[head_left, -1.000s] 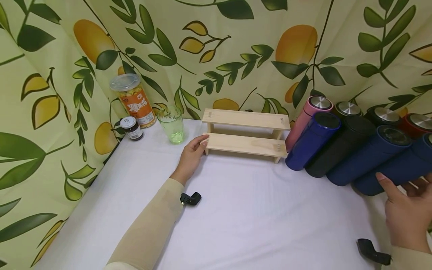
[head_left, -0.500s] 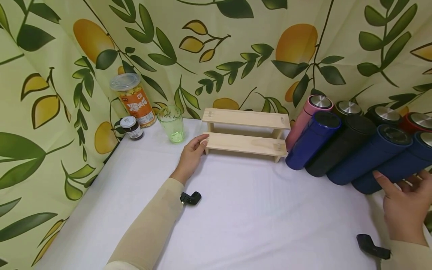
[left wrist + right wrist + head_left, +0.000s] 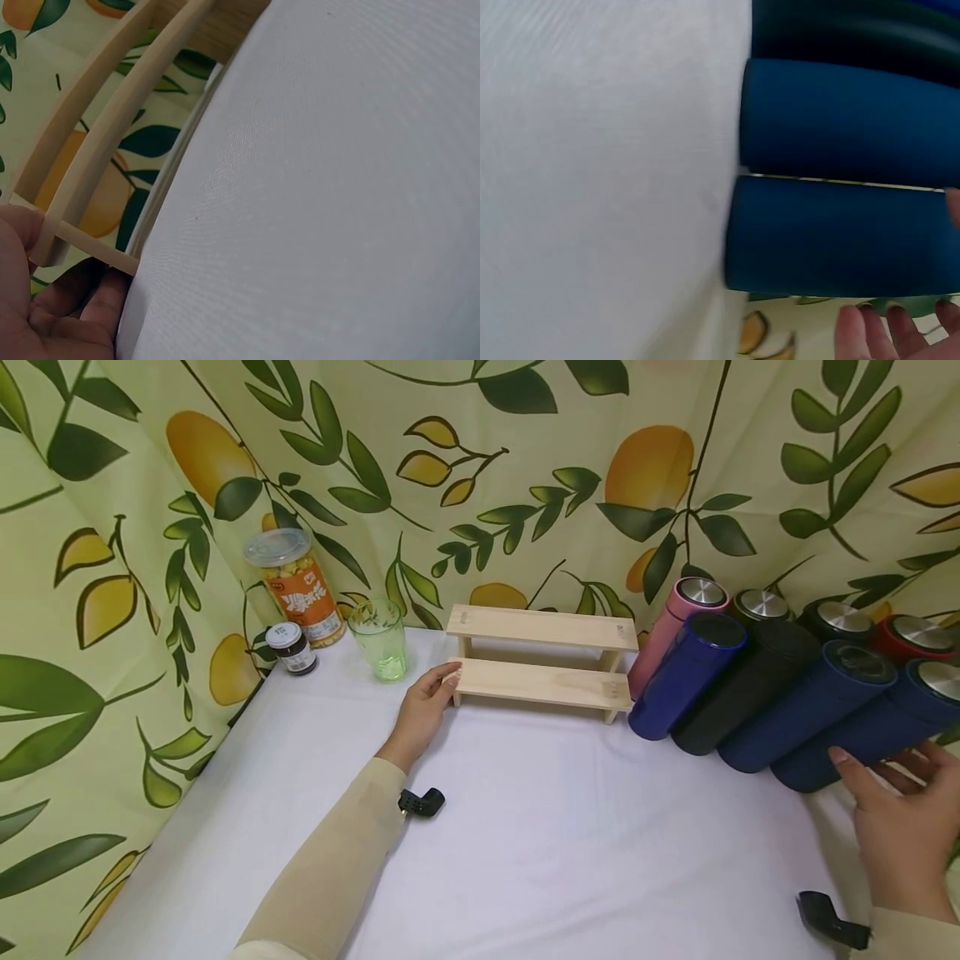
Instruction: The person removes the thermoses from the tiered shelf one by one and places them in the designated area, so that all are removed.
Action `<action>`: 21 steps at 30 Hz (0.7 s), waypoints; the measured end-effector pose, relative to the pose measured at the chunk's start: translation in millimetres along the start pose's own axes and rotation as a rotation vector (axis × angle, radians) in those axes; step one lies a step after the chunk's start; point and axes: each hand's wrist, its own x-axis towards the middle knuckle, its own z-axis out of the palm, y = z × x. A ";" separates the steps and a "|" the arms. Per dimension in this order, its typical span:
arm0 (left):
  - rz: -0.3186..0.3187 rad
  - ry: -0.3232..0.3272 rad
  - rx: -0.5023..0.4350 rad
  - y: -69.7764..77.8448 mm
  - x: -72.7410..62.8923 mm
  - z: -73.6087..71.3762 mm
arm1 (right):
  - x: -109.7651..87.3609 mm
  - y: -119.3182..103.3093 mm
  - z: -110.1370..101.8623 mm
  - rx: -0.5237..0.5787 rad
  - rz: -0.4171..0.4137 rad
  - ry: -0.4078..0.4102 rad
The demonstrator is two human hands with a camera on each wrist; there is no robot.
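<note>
My left hand holds the left end of the lower board of a two-tier wooden rack, with the thumb on top. In the left wrist view the fingers curl below the board's end. At the right, my right hand is beside the rightmost navy thermos. Its thumb overlaps the bottle's front and its fingers lie along the right side. In the right wrist view the fingertips show a small gap from that thermos; whether the thumb touches cannot be told.
Several other thermoses stand close together right of the rack, including a pink one, a blue one and a black one. At the back left are a popcorn jar, a small dark jar and a green glass. Patterned curtains enclose the white-covered table.
The rightmost navy thermos has shifted slightly left toward its neighbour. My right hand has eased slightly away from it. The left hand stays at the rack, and the head view has turned a little.
</note>
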 end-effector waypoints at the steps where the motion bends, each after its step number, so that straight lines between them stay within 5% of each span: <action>1: 0.000 0.002 0.002 -0.2 0.0 -0.5 | -0.9 -0.8 -0.6 -0.004 -0.027 0.025; 7: -0.006 0.013 0.013 -0.5 -2.4 -4.2 | -16.1 -13.2 0.0 -0.038 -0.147 0.105; 11: 0.002 0.012 0.078 1.4 -7.5 -6.6 | -31.4 -24.4 6.2 -0.074 -0.342 0.066; 17: 0.069 -0.070 0.382 7.2 -21.0 -13.3 | -44.4 -46.4 23.7 -0.144 -0.744 -0.293; 21: 0.144 -0.170 0.648 20.1 -31.7 -17.9 | -48.8 -61.2 38.5 -0.317 -0.866 -0.584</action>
